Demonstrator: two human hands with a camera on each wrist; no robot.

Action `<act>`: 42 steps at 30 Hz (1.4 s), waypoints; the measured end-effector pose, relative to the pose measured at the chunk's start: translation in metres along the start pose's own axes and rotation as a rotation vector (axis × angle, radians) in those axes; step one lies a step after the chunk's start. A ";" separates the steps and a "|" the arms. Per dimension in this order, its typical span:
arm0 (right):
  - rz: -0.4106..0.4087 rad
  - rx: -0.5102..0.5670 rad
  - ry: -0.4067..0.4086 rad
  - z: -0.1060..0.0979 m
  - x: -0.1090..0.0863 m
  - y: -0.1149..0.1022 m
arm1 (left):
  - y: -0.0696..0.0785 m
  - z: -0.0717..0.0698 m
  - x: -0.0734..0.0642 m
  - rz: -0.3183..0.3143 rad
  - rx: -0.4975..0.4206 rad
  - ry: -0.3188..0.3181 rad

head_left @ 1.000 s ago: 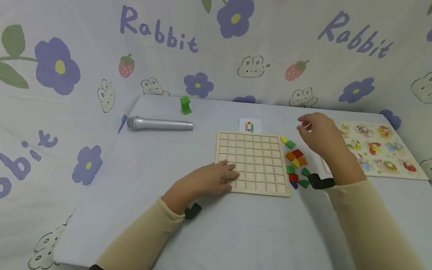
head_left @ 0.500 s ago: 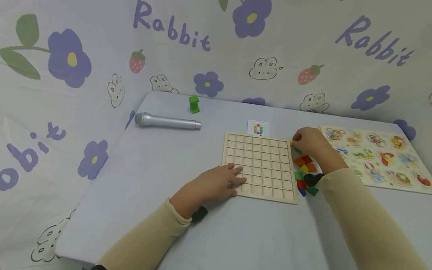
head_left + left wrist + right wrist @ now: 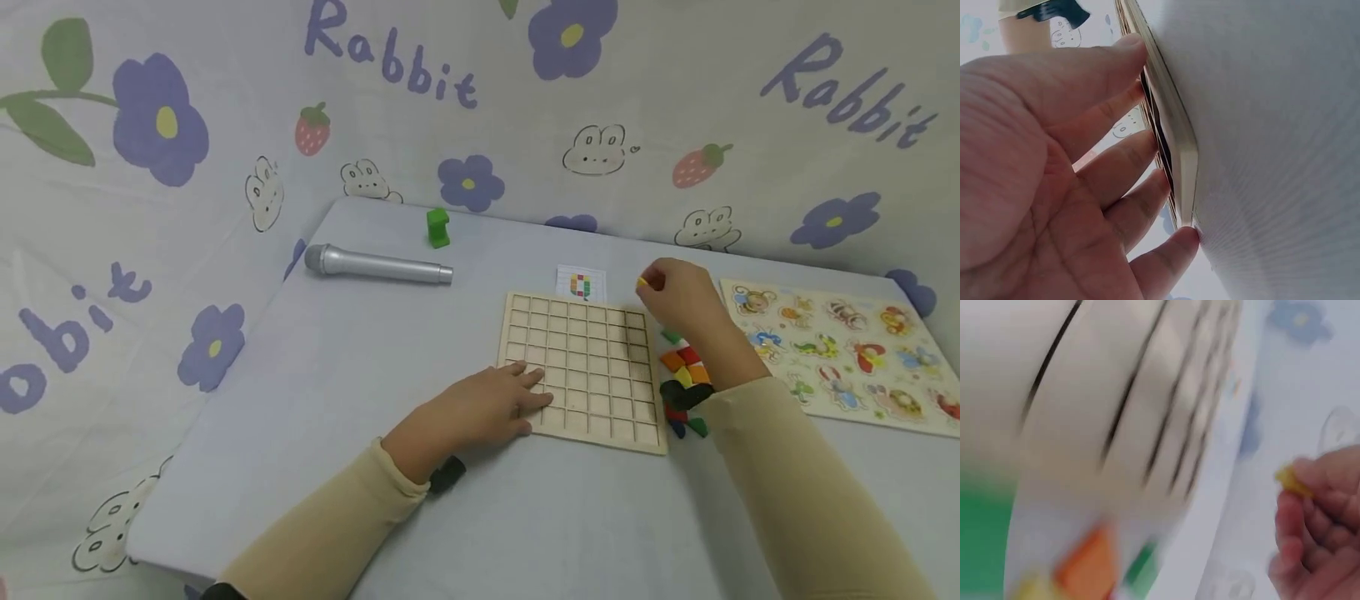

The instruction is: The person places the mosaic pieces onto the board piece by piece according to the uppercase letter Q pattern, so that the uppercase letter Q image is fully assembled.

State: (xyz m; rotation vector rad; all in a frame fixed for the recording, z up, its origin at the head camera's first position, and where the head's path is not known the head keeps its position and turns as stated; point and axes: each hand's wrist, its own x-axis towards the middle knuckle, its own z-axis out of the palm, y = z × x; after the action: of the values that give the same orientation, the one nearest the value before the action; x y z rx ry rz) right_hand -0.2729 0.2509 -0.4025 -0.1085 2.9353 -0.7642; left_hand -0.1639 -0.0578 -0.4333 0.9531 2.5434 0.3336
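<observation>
Right grip (image 3: 682, 296): I pinch the yellow piece (image 3: 1295, 481) aloft near the grid board's (image 3: 585, 358) far right corner
Left grip (image 3: 477, 408): fingers apart, resting on its near left corner
Loose pieces (image 3: 672, 361): beside its right edge

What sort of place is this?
Likely a staged play area, though the wider room isn't visible. Clues: a white fabric backdrop printed with purple flowers and "Rabbit", a square pale wooden grid board, and a flat cream rectangular board with colourful insect pictures.
</observation>
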 end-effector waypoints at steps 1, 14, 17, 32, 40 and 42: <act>-0.023 0.031 -0.019 0.002 0.001 -0.009 | 0.000 0.000 0.000 -0.001 0.001 -0.001; -0.081 0.135 -0.158 0.055 0.008 -0.057 | -0.006 0.002 0.001 0.032 -0.051 0.006; -0.070 0.107 -0.143 0.061 0.008 -0.058 | -0.007 0.003 0.001 0.033 -0.051 0.009; -0.123 0.019 -0.204 0.060 0.008 -0.065 | -0.005 -0.002 -0.001 0.042 -0.045 0.012; -0.145 0.021 -0.188 0.065 0.007 -0.068 | -0.004 -0.002 -0.002 0.029 -0.040 0.006; -0.155 0.013 -0.183 0.066 0.007 -0.069 | -0.004 -0.002 -0.003 0.024 -0.042 0.005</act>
State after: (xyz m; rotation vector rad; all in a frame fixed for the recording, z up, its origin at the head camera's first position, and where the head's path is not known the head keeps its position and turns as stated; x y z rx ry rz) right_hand -0.2688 0.1586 -0.4270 -0.3882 2.7714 -0.7495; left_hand -0.1653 -0.0626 -0.4318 0.9694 2.5203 0.3955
